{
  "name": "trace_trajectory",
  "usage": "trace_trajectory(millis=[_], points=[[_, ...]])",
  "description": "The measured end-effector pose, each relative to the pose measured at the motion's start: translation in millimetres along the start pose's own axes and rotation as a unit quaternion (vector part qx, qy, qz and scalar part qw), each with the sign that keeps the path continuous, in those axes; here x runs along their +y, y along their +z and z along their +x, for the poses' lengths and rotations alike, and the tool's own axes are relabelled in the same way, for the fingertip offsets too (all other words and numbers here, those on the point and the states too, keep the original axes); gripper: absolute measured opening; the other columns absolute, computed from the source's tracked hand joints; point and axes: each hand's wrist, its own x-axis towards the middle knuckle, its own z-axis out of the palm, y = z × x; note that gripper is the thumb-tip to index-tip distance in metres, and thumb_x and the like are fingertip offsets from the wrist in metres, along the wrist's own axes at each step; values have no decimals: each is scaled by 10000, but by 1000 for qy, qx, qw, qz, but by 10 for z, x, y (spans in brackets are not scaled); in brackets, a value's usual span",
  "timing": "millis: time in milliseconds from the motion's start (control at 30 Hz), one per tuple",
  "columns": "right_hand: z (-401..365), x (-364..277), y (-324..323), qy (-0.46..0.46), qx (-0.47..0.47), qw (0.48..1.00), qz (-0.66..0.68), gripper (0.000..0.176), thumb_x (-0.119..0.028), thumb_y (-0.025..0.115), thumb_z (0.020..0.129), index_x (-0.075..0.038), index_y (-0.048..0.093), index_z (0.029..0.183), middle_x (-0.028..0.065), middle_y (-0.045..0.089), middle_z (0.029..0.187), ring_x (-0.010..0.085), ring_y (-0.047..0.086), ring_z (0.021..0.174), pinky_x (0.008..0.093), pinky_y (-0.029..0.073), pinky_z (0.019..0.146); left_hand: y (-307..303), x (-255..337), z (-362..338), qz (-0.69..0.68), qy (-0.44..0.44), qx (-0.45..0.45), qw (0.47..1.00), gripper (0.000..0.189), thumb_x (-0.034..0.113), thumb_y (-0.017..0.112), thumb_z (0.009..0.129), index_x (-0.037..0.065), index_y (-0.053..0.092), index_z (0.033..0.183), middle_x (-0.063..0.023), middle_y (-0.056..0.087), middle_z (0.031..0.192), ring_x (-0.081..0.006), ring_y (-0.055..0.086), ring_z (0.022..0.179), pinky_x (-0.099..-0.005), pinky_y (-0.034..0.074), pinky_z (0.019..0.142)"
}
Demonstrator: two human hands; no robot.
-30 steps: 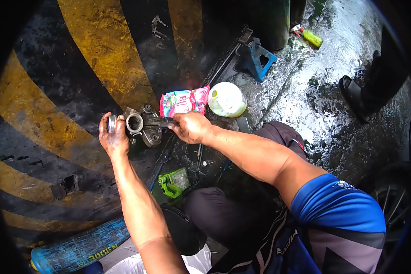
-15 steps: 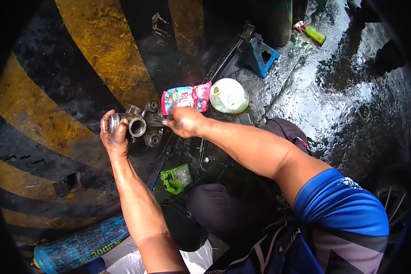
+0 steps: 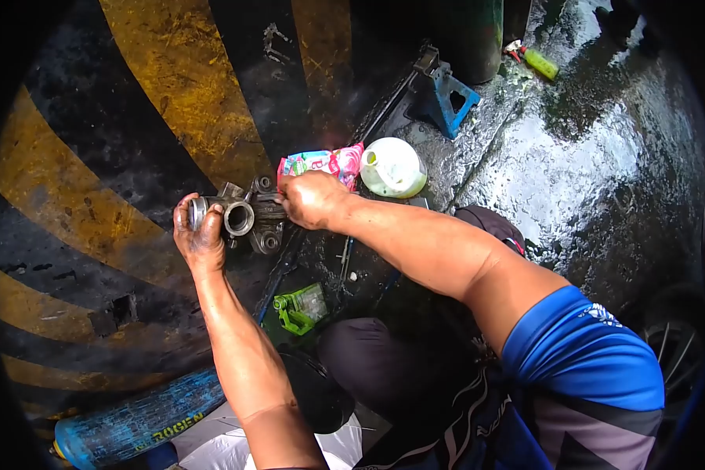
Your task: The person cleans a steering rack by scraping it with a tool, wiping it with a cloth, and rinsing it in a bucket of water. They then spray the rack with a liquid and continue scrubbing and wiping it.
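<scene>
A grey metal housing [image 3: 239,218] with a round open port and bolt lugs is held above the yellow-and-black striped floor. My left hand [image 3: 200,233] is wrapped round its ringed left end, the fingers dark with grime. My right hand [image 3: 312,200] is closed at the housing's right side; whether a small tool or rag is between its fingers is hidden. Just behind my right hand lies a pink and blue packet [image 3: 341,163], partly covered by it. A whitish plastic container [image 3: 394,168] with yellow-green liquid stands beside the packet.
A blue jack stand [image 3: 453,102] and a green spray bottle [image 3: 540,63] are on the wet floor beyond. Nearer are a bright green plastic part [image 3: 299,309], a blue cylinder [image 3: 145,419] at the lower left and a wheel [image 3: 674,345] at the right.
My right hand has shifted slightly and turned, with its knuckles now higher against the packet. The housing and my left hand have moved a little to the right.
</scene>
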Motion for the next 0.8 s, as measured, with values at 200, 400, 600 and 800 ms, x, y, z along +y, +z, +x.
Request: trace_trajectory(millis=[200, 400, 600, 800], points=[[-24, -36, -98, -58, 18, 997, -37, 225, -238, 551, 874, -60, 634, 983, 160, 681, 871, 376, 649, 866, 469, 517, 765, 6, 60, -50, -7, 20, -10, 1000, 384, 58, 717, 715, 24, 588, 1076, -9, 566, 910, -94, 535, 800, -227, 455, 730], [-147, 21, -236, -37, 12, 999, 15, 228, -271, 580, 892, -56, 642, 936, 191, 668, 837, 391, 641, 855, 473, 506, 740, -77, 16, -80, -16, 17, -37, 999, 426, 78, 732, 685, 35, 589, 1084, -13, 552, 984, -100, 524, 843, -240, 457, 752], [31, -12, -80, -90, 73, 991, 69, 241, -253, 607, 902, -17, 610, 850, 202, 616, 693, 415, 611, 700, 471, 485, 645, 7, 134, -101, -1, 19, -44, 999, 450, 78, 737, 662, 40, 583, 1084, -14, 555, 945, -105, 527, 842, -245, 454, 754], [6, -338, -457, -104, 59, 990, 74, 243, -270, 602, 888, -35, 651, 924, 211, 644, 750, 408, 634, 770, 467, 506, 692, 46, 178, -94, -14, 54, -65, 996, 457, 49, 737, 644, 44, 578, 1073, -6, 550, 965, -96, 512, 858, -242, 443, 780]])
